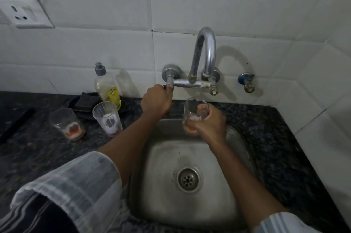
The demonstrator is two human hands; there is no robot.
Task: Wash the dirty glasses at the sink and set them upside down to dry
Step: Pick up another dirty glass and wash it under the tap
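Observation:
My right hand (208,124) grips a clear glass (193,108) with an orange residue at its bottom, upright, under the spout of the chrome tap (204,56) at the back of the steel sink (161,185). My left hand (156,100) is closed on the tap's left handle (169,82). I cannot tell whether water is running. Two more dirty glasses stand upright on the dark granite counter (34,147) left of the sink: one (66,123) with orange dregs, one (107,118) with a whitish film.
A dish soap bottle (107,86) and a dark scrubber pad (85,101) sit against the tiled wall behind the glasses. A small blue-capped valve (247,82) juts from the wall right of the tap. A wall socket (24,12) is upper left.

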